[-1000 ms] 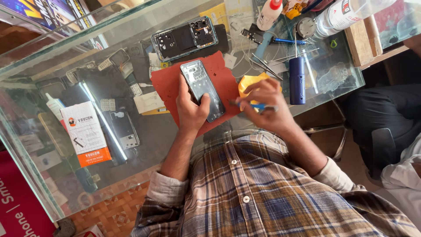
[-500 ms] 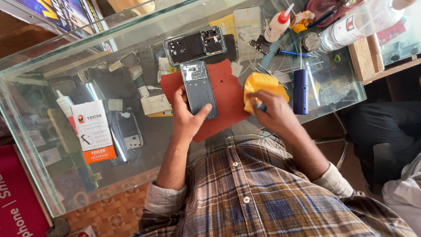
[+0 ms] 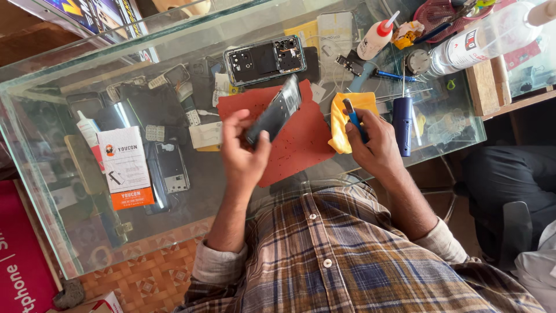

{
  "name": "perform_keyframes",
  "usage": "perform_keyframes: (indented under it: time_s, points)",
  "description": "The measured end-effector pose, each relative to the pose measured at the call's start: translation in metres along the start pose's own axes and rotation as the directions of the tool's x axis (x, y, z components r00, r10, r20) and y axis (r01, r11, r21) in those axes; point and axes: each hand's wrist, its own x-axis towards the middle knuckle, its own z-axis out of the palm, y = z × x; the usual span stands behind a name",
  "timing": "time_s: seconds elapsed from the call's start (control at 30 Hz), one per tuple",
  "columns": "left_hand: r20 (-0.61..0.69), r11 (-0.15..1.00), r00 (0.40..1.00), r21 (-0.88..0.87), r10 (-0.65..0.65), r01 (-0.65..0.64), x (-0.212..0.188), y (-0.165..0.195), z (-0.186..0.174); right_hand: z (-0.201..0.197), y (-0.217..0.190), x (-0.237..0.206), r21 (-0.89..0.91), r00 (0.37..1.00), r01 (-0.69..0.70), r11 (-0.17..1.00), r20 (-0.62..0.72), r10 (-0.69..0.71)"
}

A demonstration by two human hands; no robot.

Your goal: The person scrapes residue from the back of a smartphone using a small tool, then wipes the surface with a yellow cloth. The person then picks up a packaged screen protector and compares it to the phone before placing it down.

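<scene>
Phone held lifted above red mat, tilted on edge, long axis running from lower left to upper right, top end aimed toward opened phone body at far side of counter. Left hand fingers closed around lower end. Right hand fingers closed on blue-handled tool, yellow cloth beneath. Judged: disassembly partly done, one body already opened; held phone apparently still being worked on, tool not applied yet.

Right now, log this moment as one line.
left hand: lifts phone back panel, tilted | right hand: holds blue tool | beneath: red mat | beside: yellow cloth
</scene>
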Motion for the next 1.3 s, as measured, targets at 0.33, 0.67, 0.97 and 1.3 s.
perform_keyframes:
  time_s: [0.33, 0.67, 0.97, 1.3]
  points:
    - [-0.045, 0.994, 0.995, -0.058, -0.093, 0.091, 0.010, -0.020, -0.014, 0.012, 0.026, 0.013, -0.261, 0.959, 0.260, 0.930, -0.043, -0.280]
    - [0.088, 0.993, 0.996, 0.114, 0.013, -0.023, 0.001, -0.027, 0.016, -0.012, 0.062, 0.047, -0.620, 0.949, 0.109, 0.777, -0.167, -0.267]
    - [0.075, 0.996, 0.997, 0.091, -0.010, 0.004, 0.000, -0.025, 0.018, -0.011, 0.033, 0.029, -0.500, 0.900, 0.361, 0.787, -0.036, -0.435]
    - [0.049, 0.988, 0.999, 0.154, -0.013, 0.005, 0.003, -0.024, 0.024, 0.026, 0.019, 0.026, -0.023, 0.890, 0.434, 0.901, -0.142, -0.432]
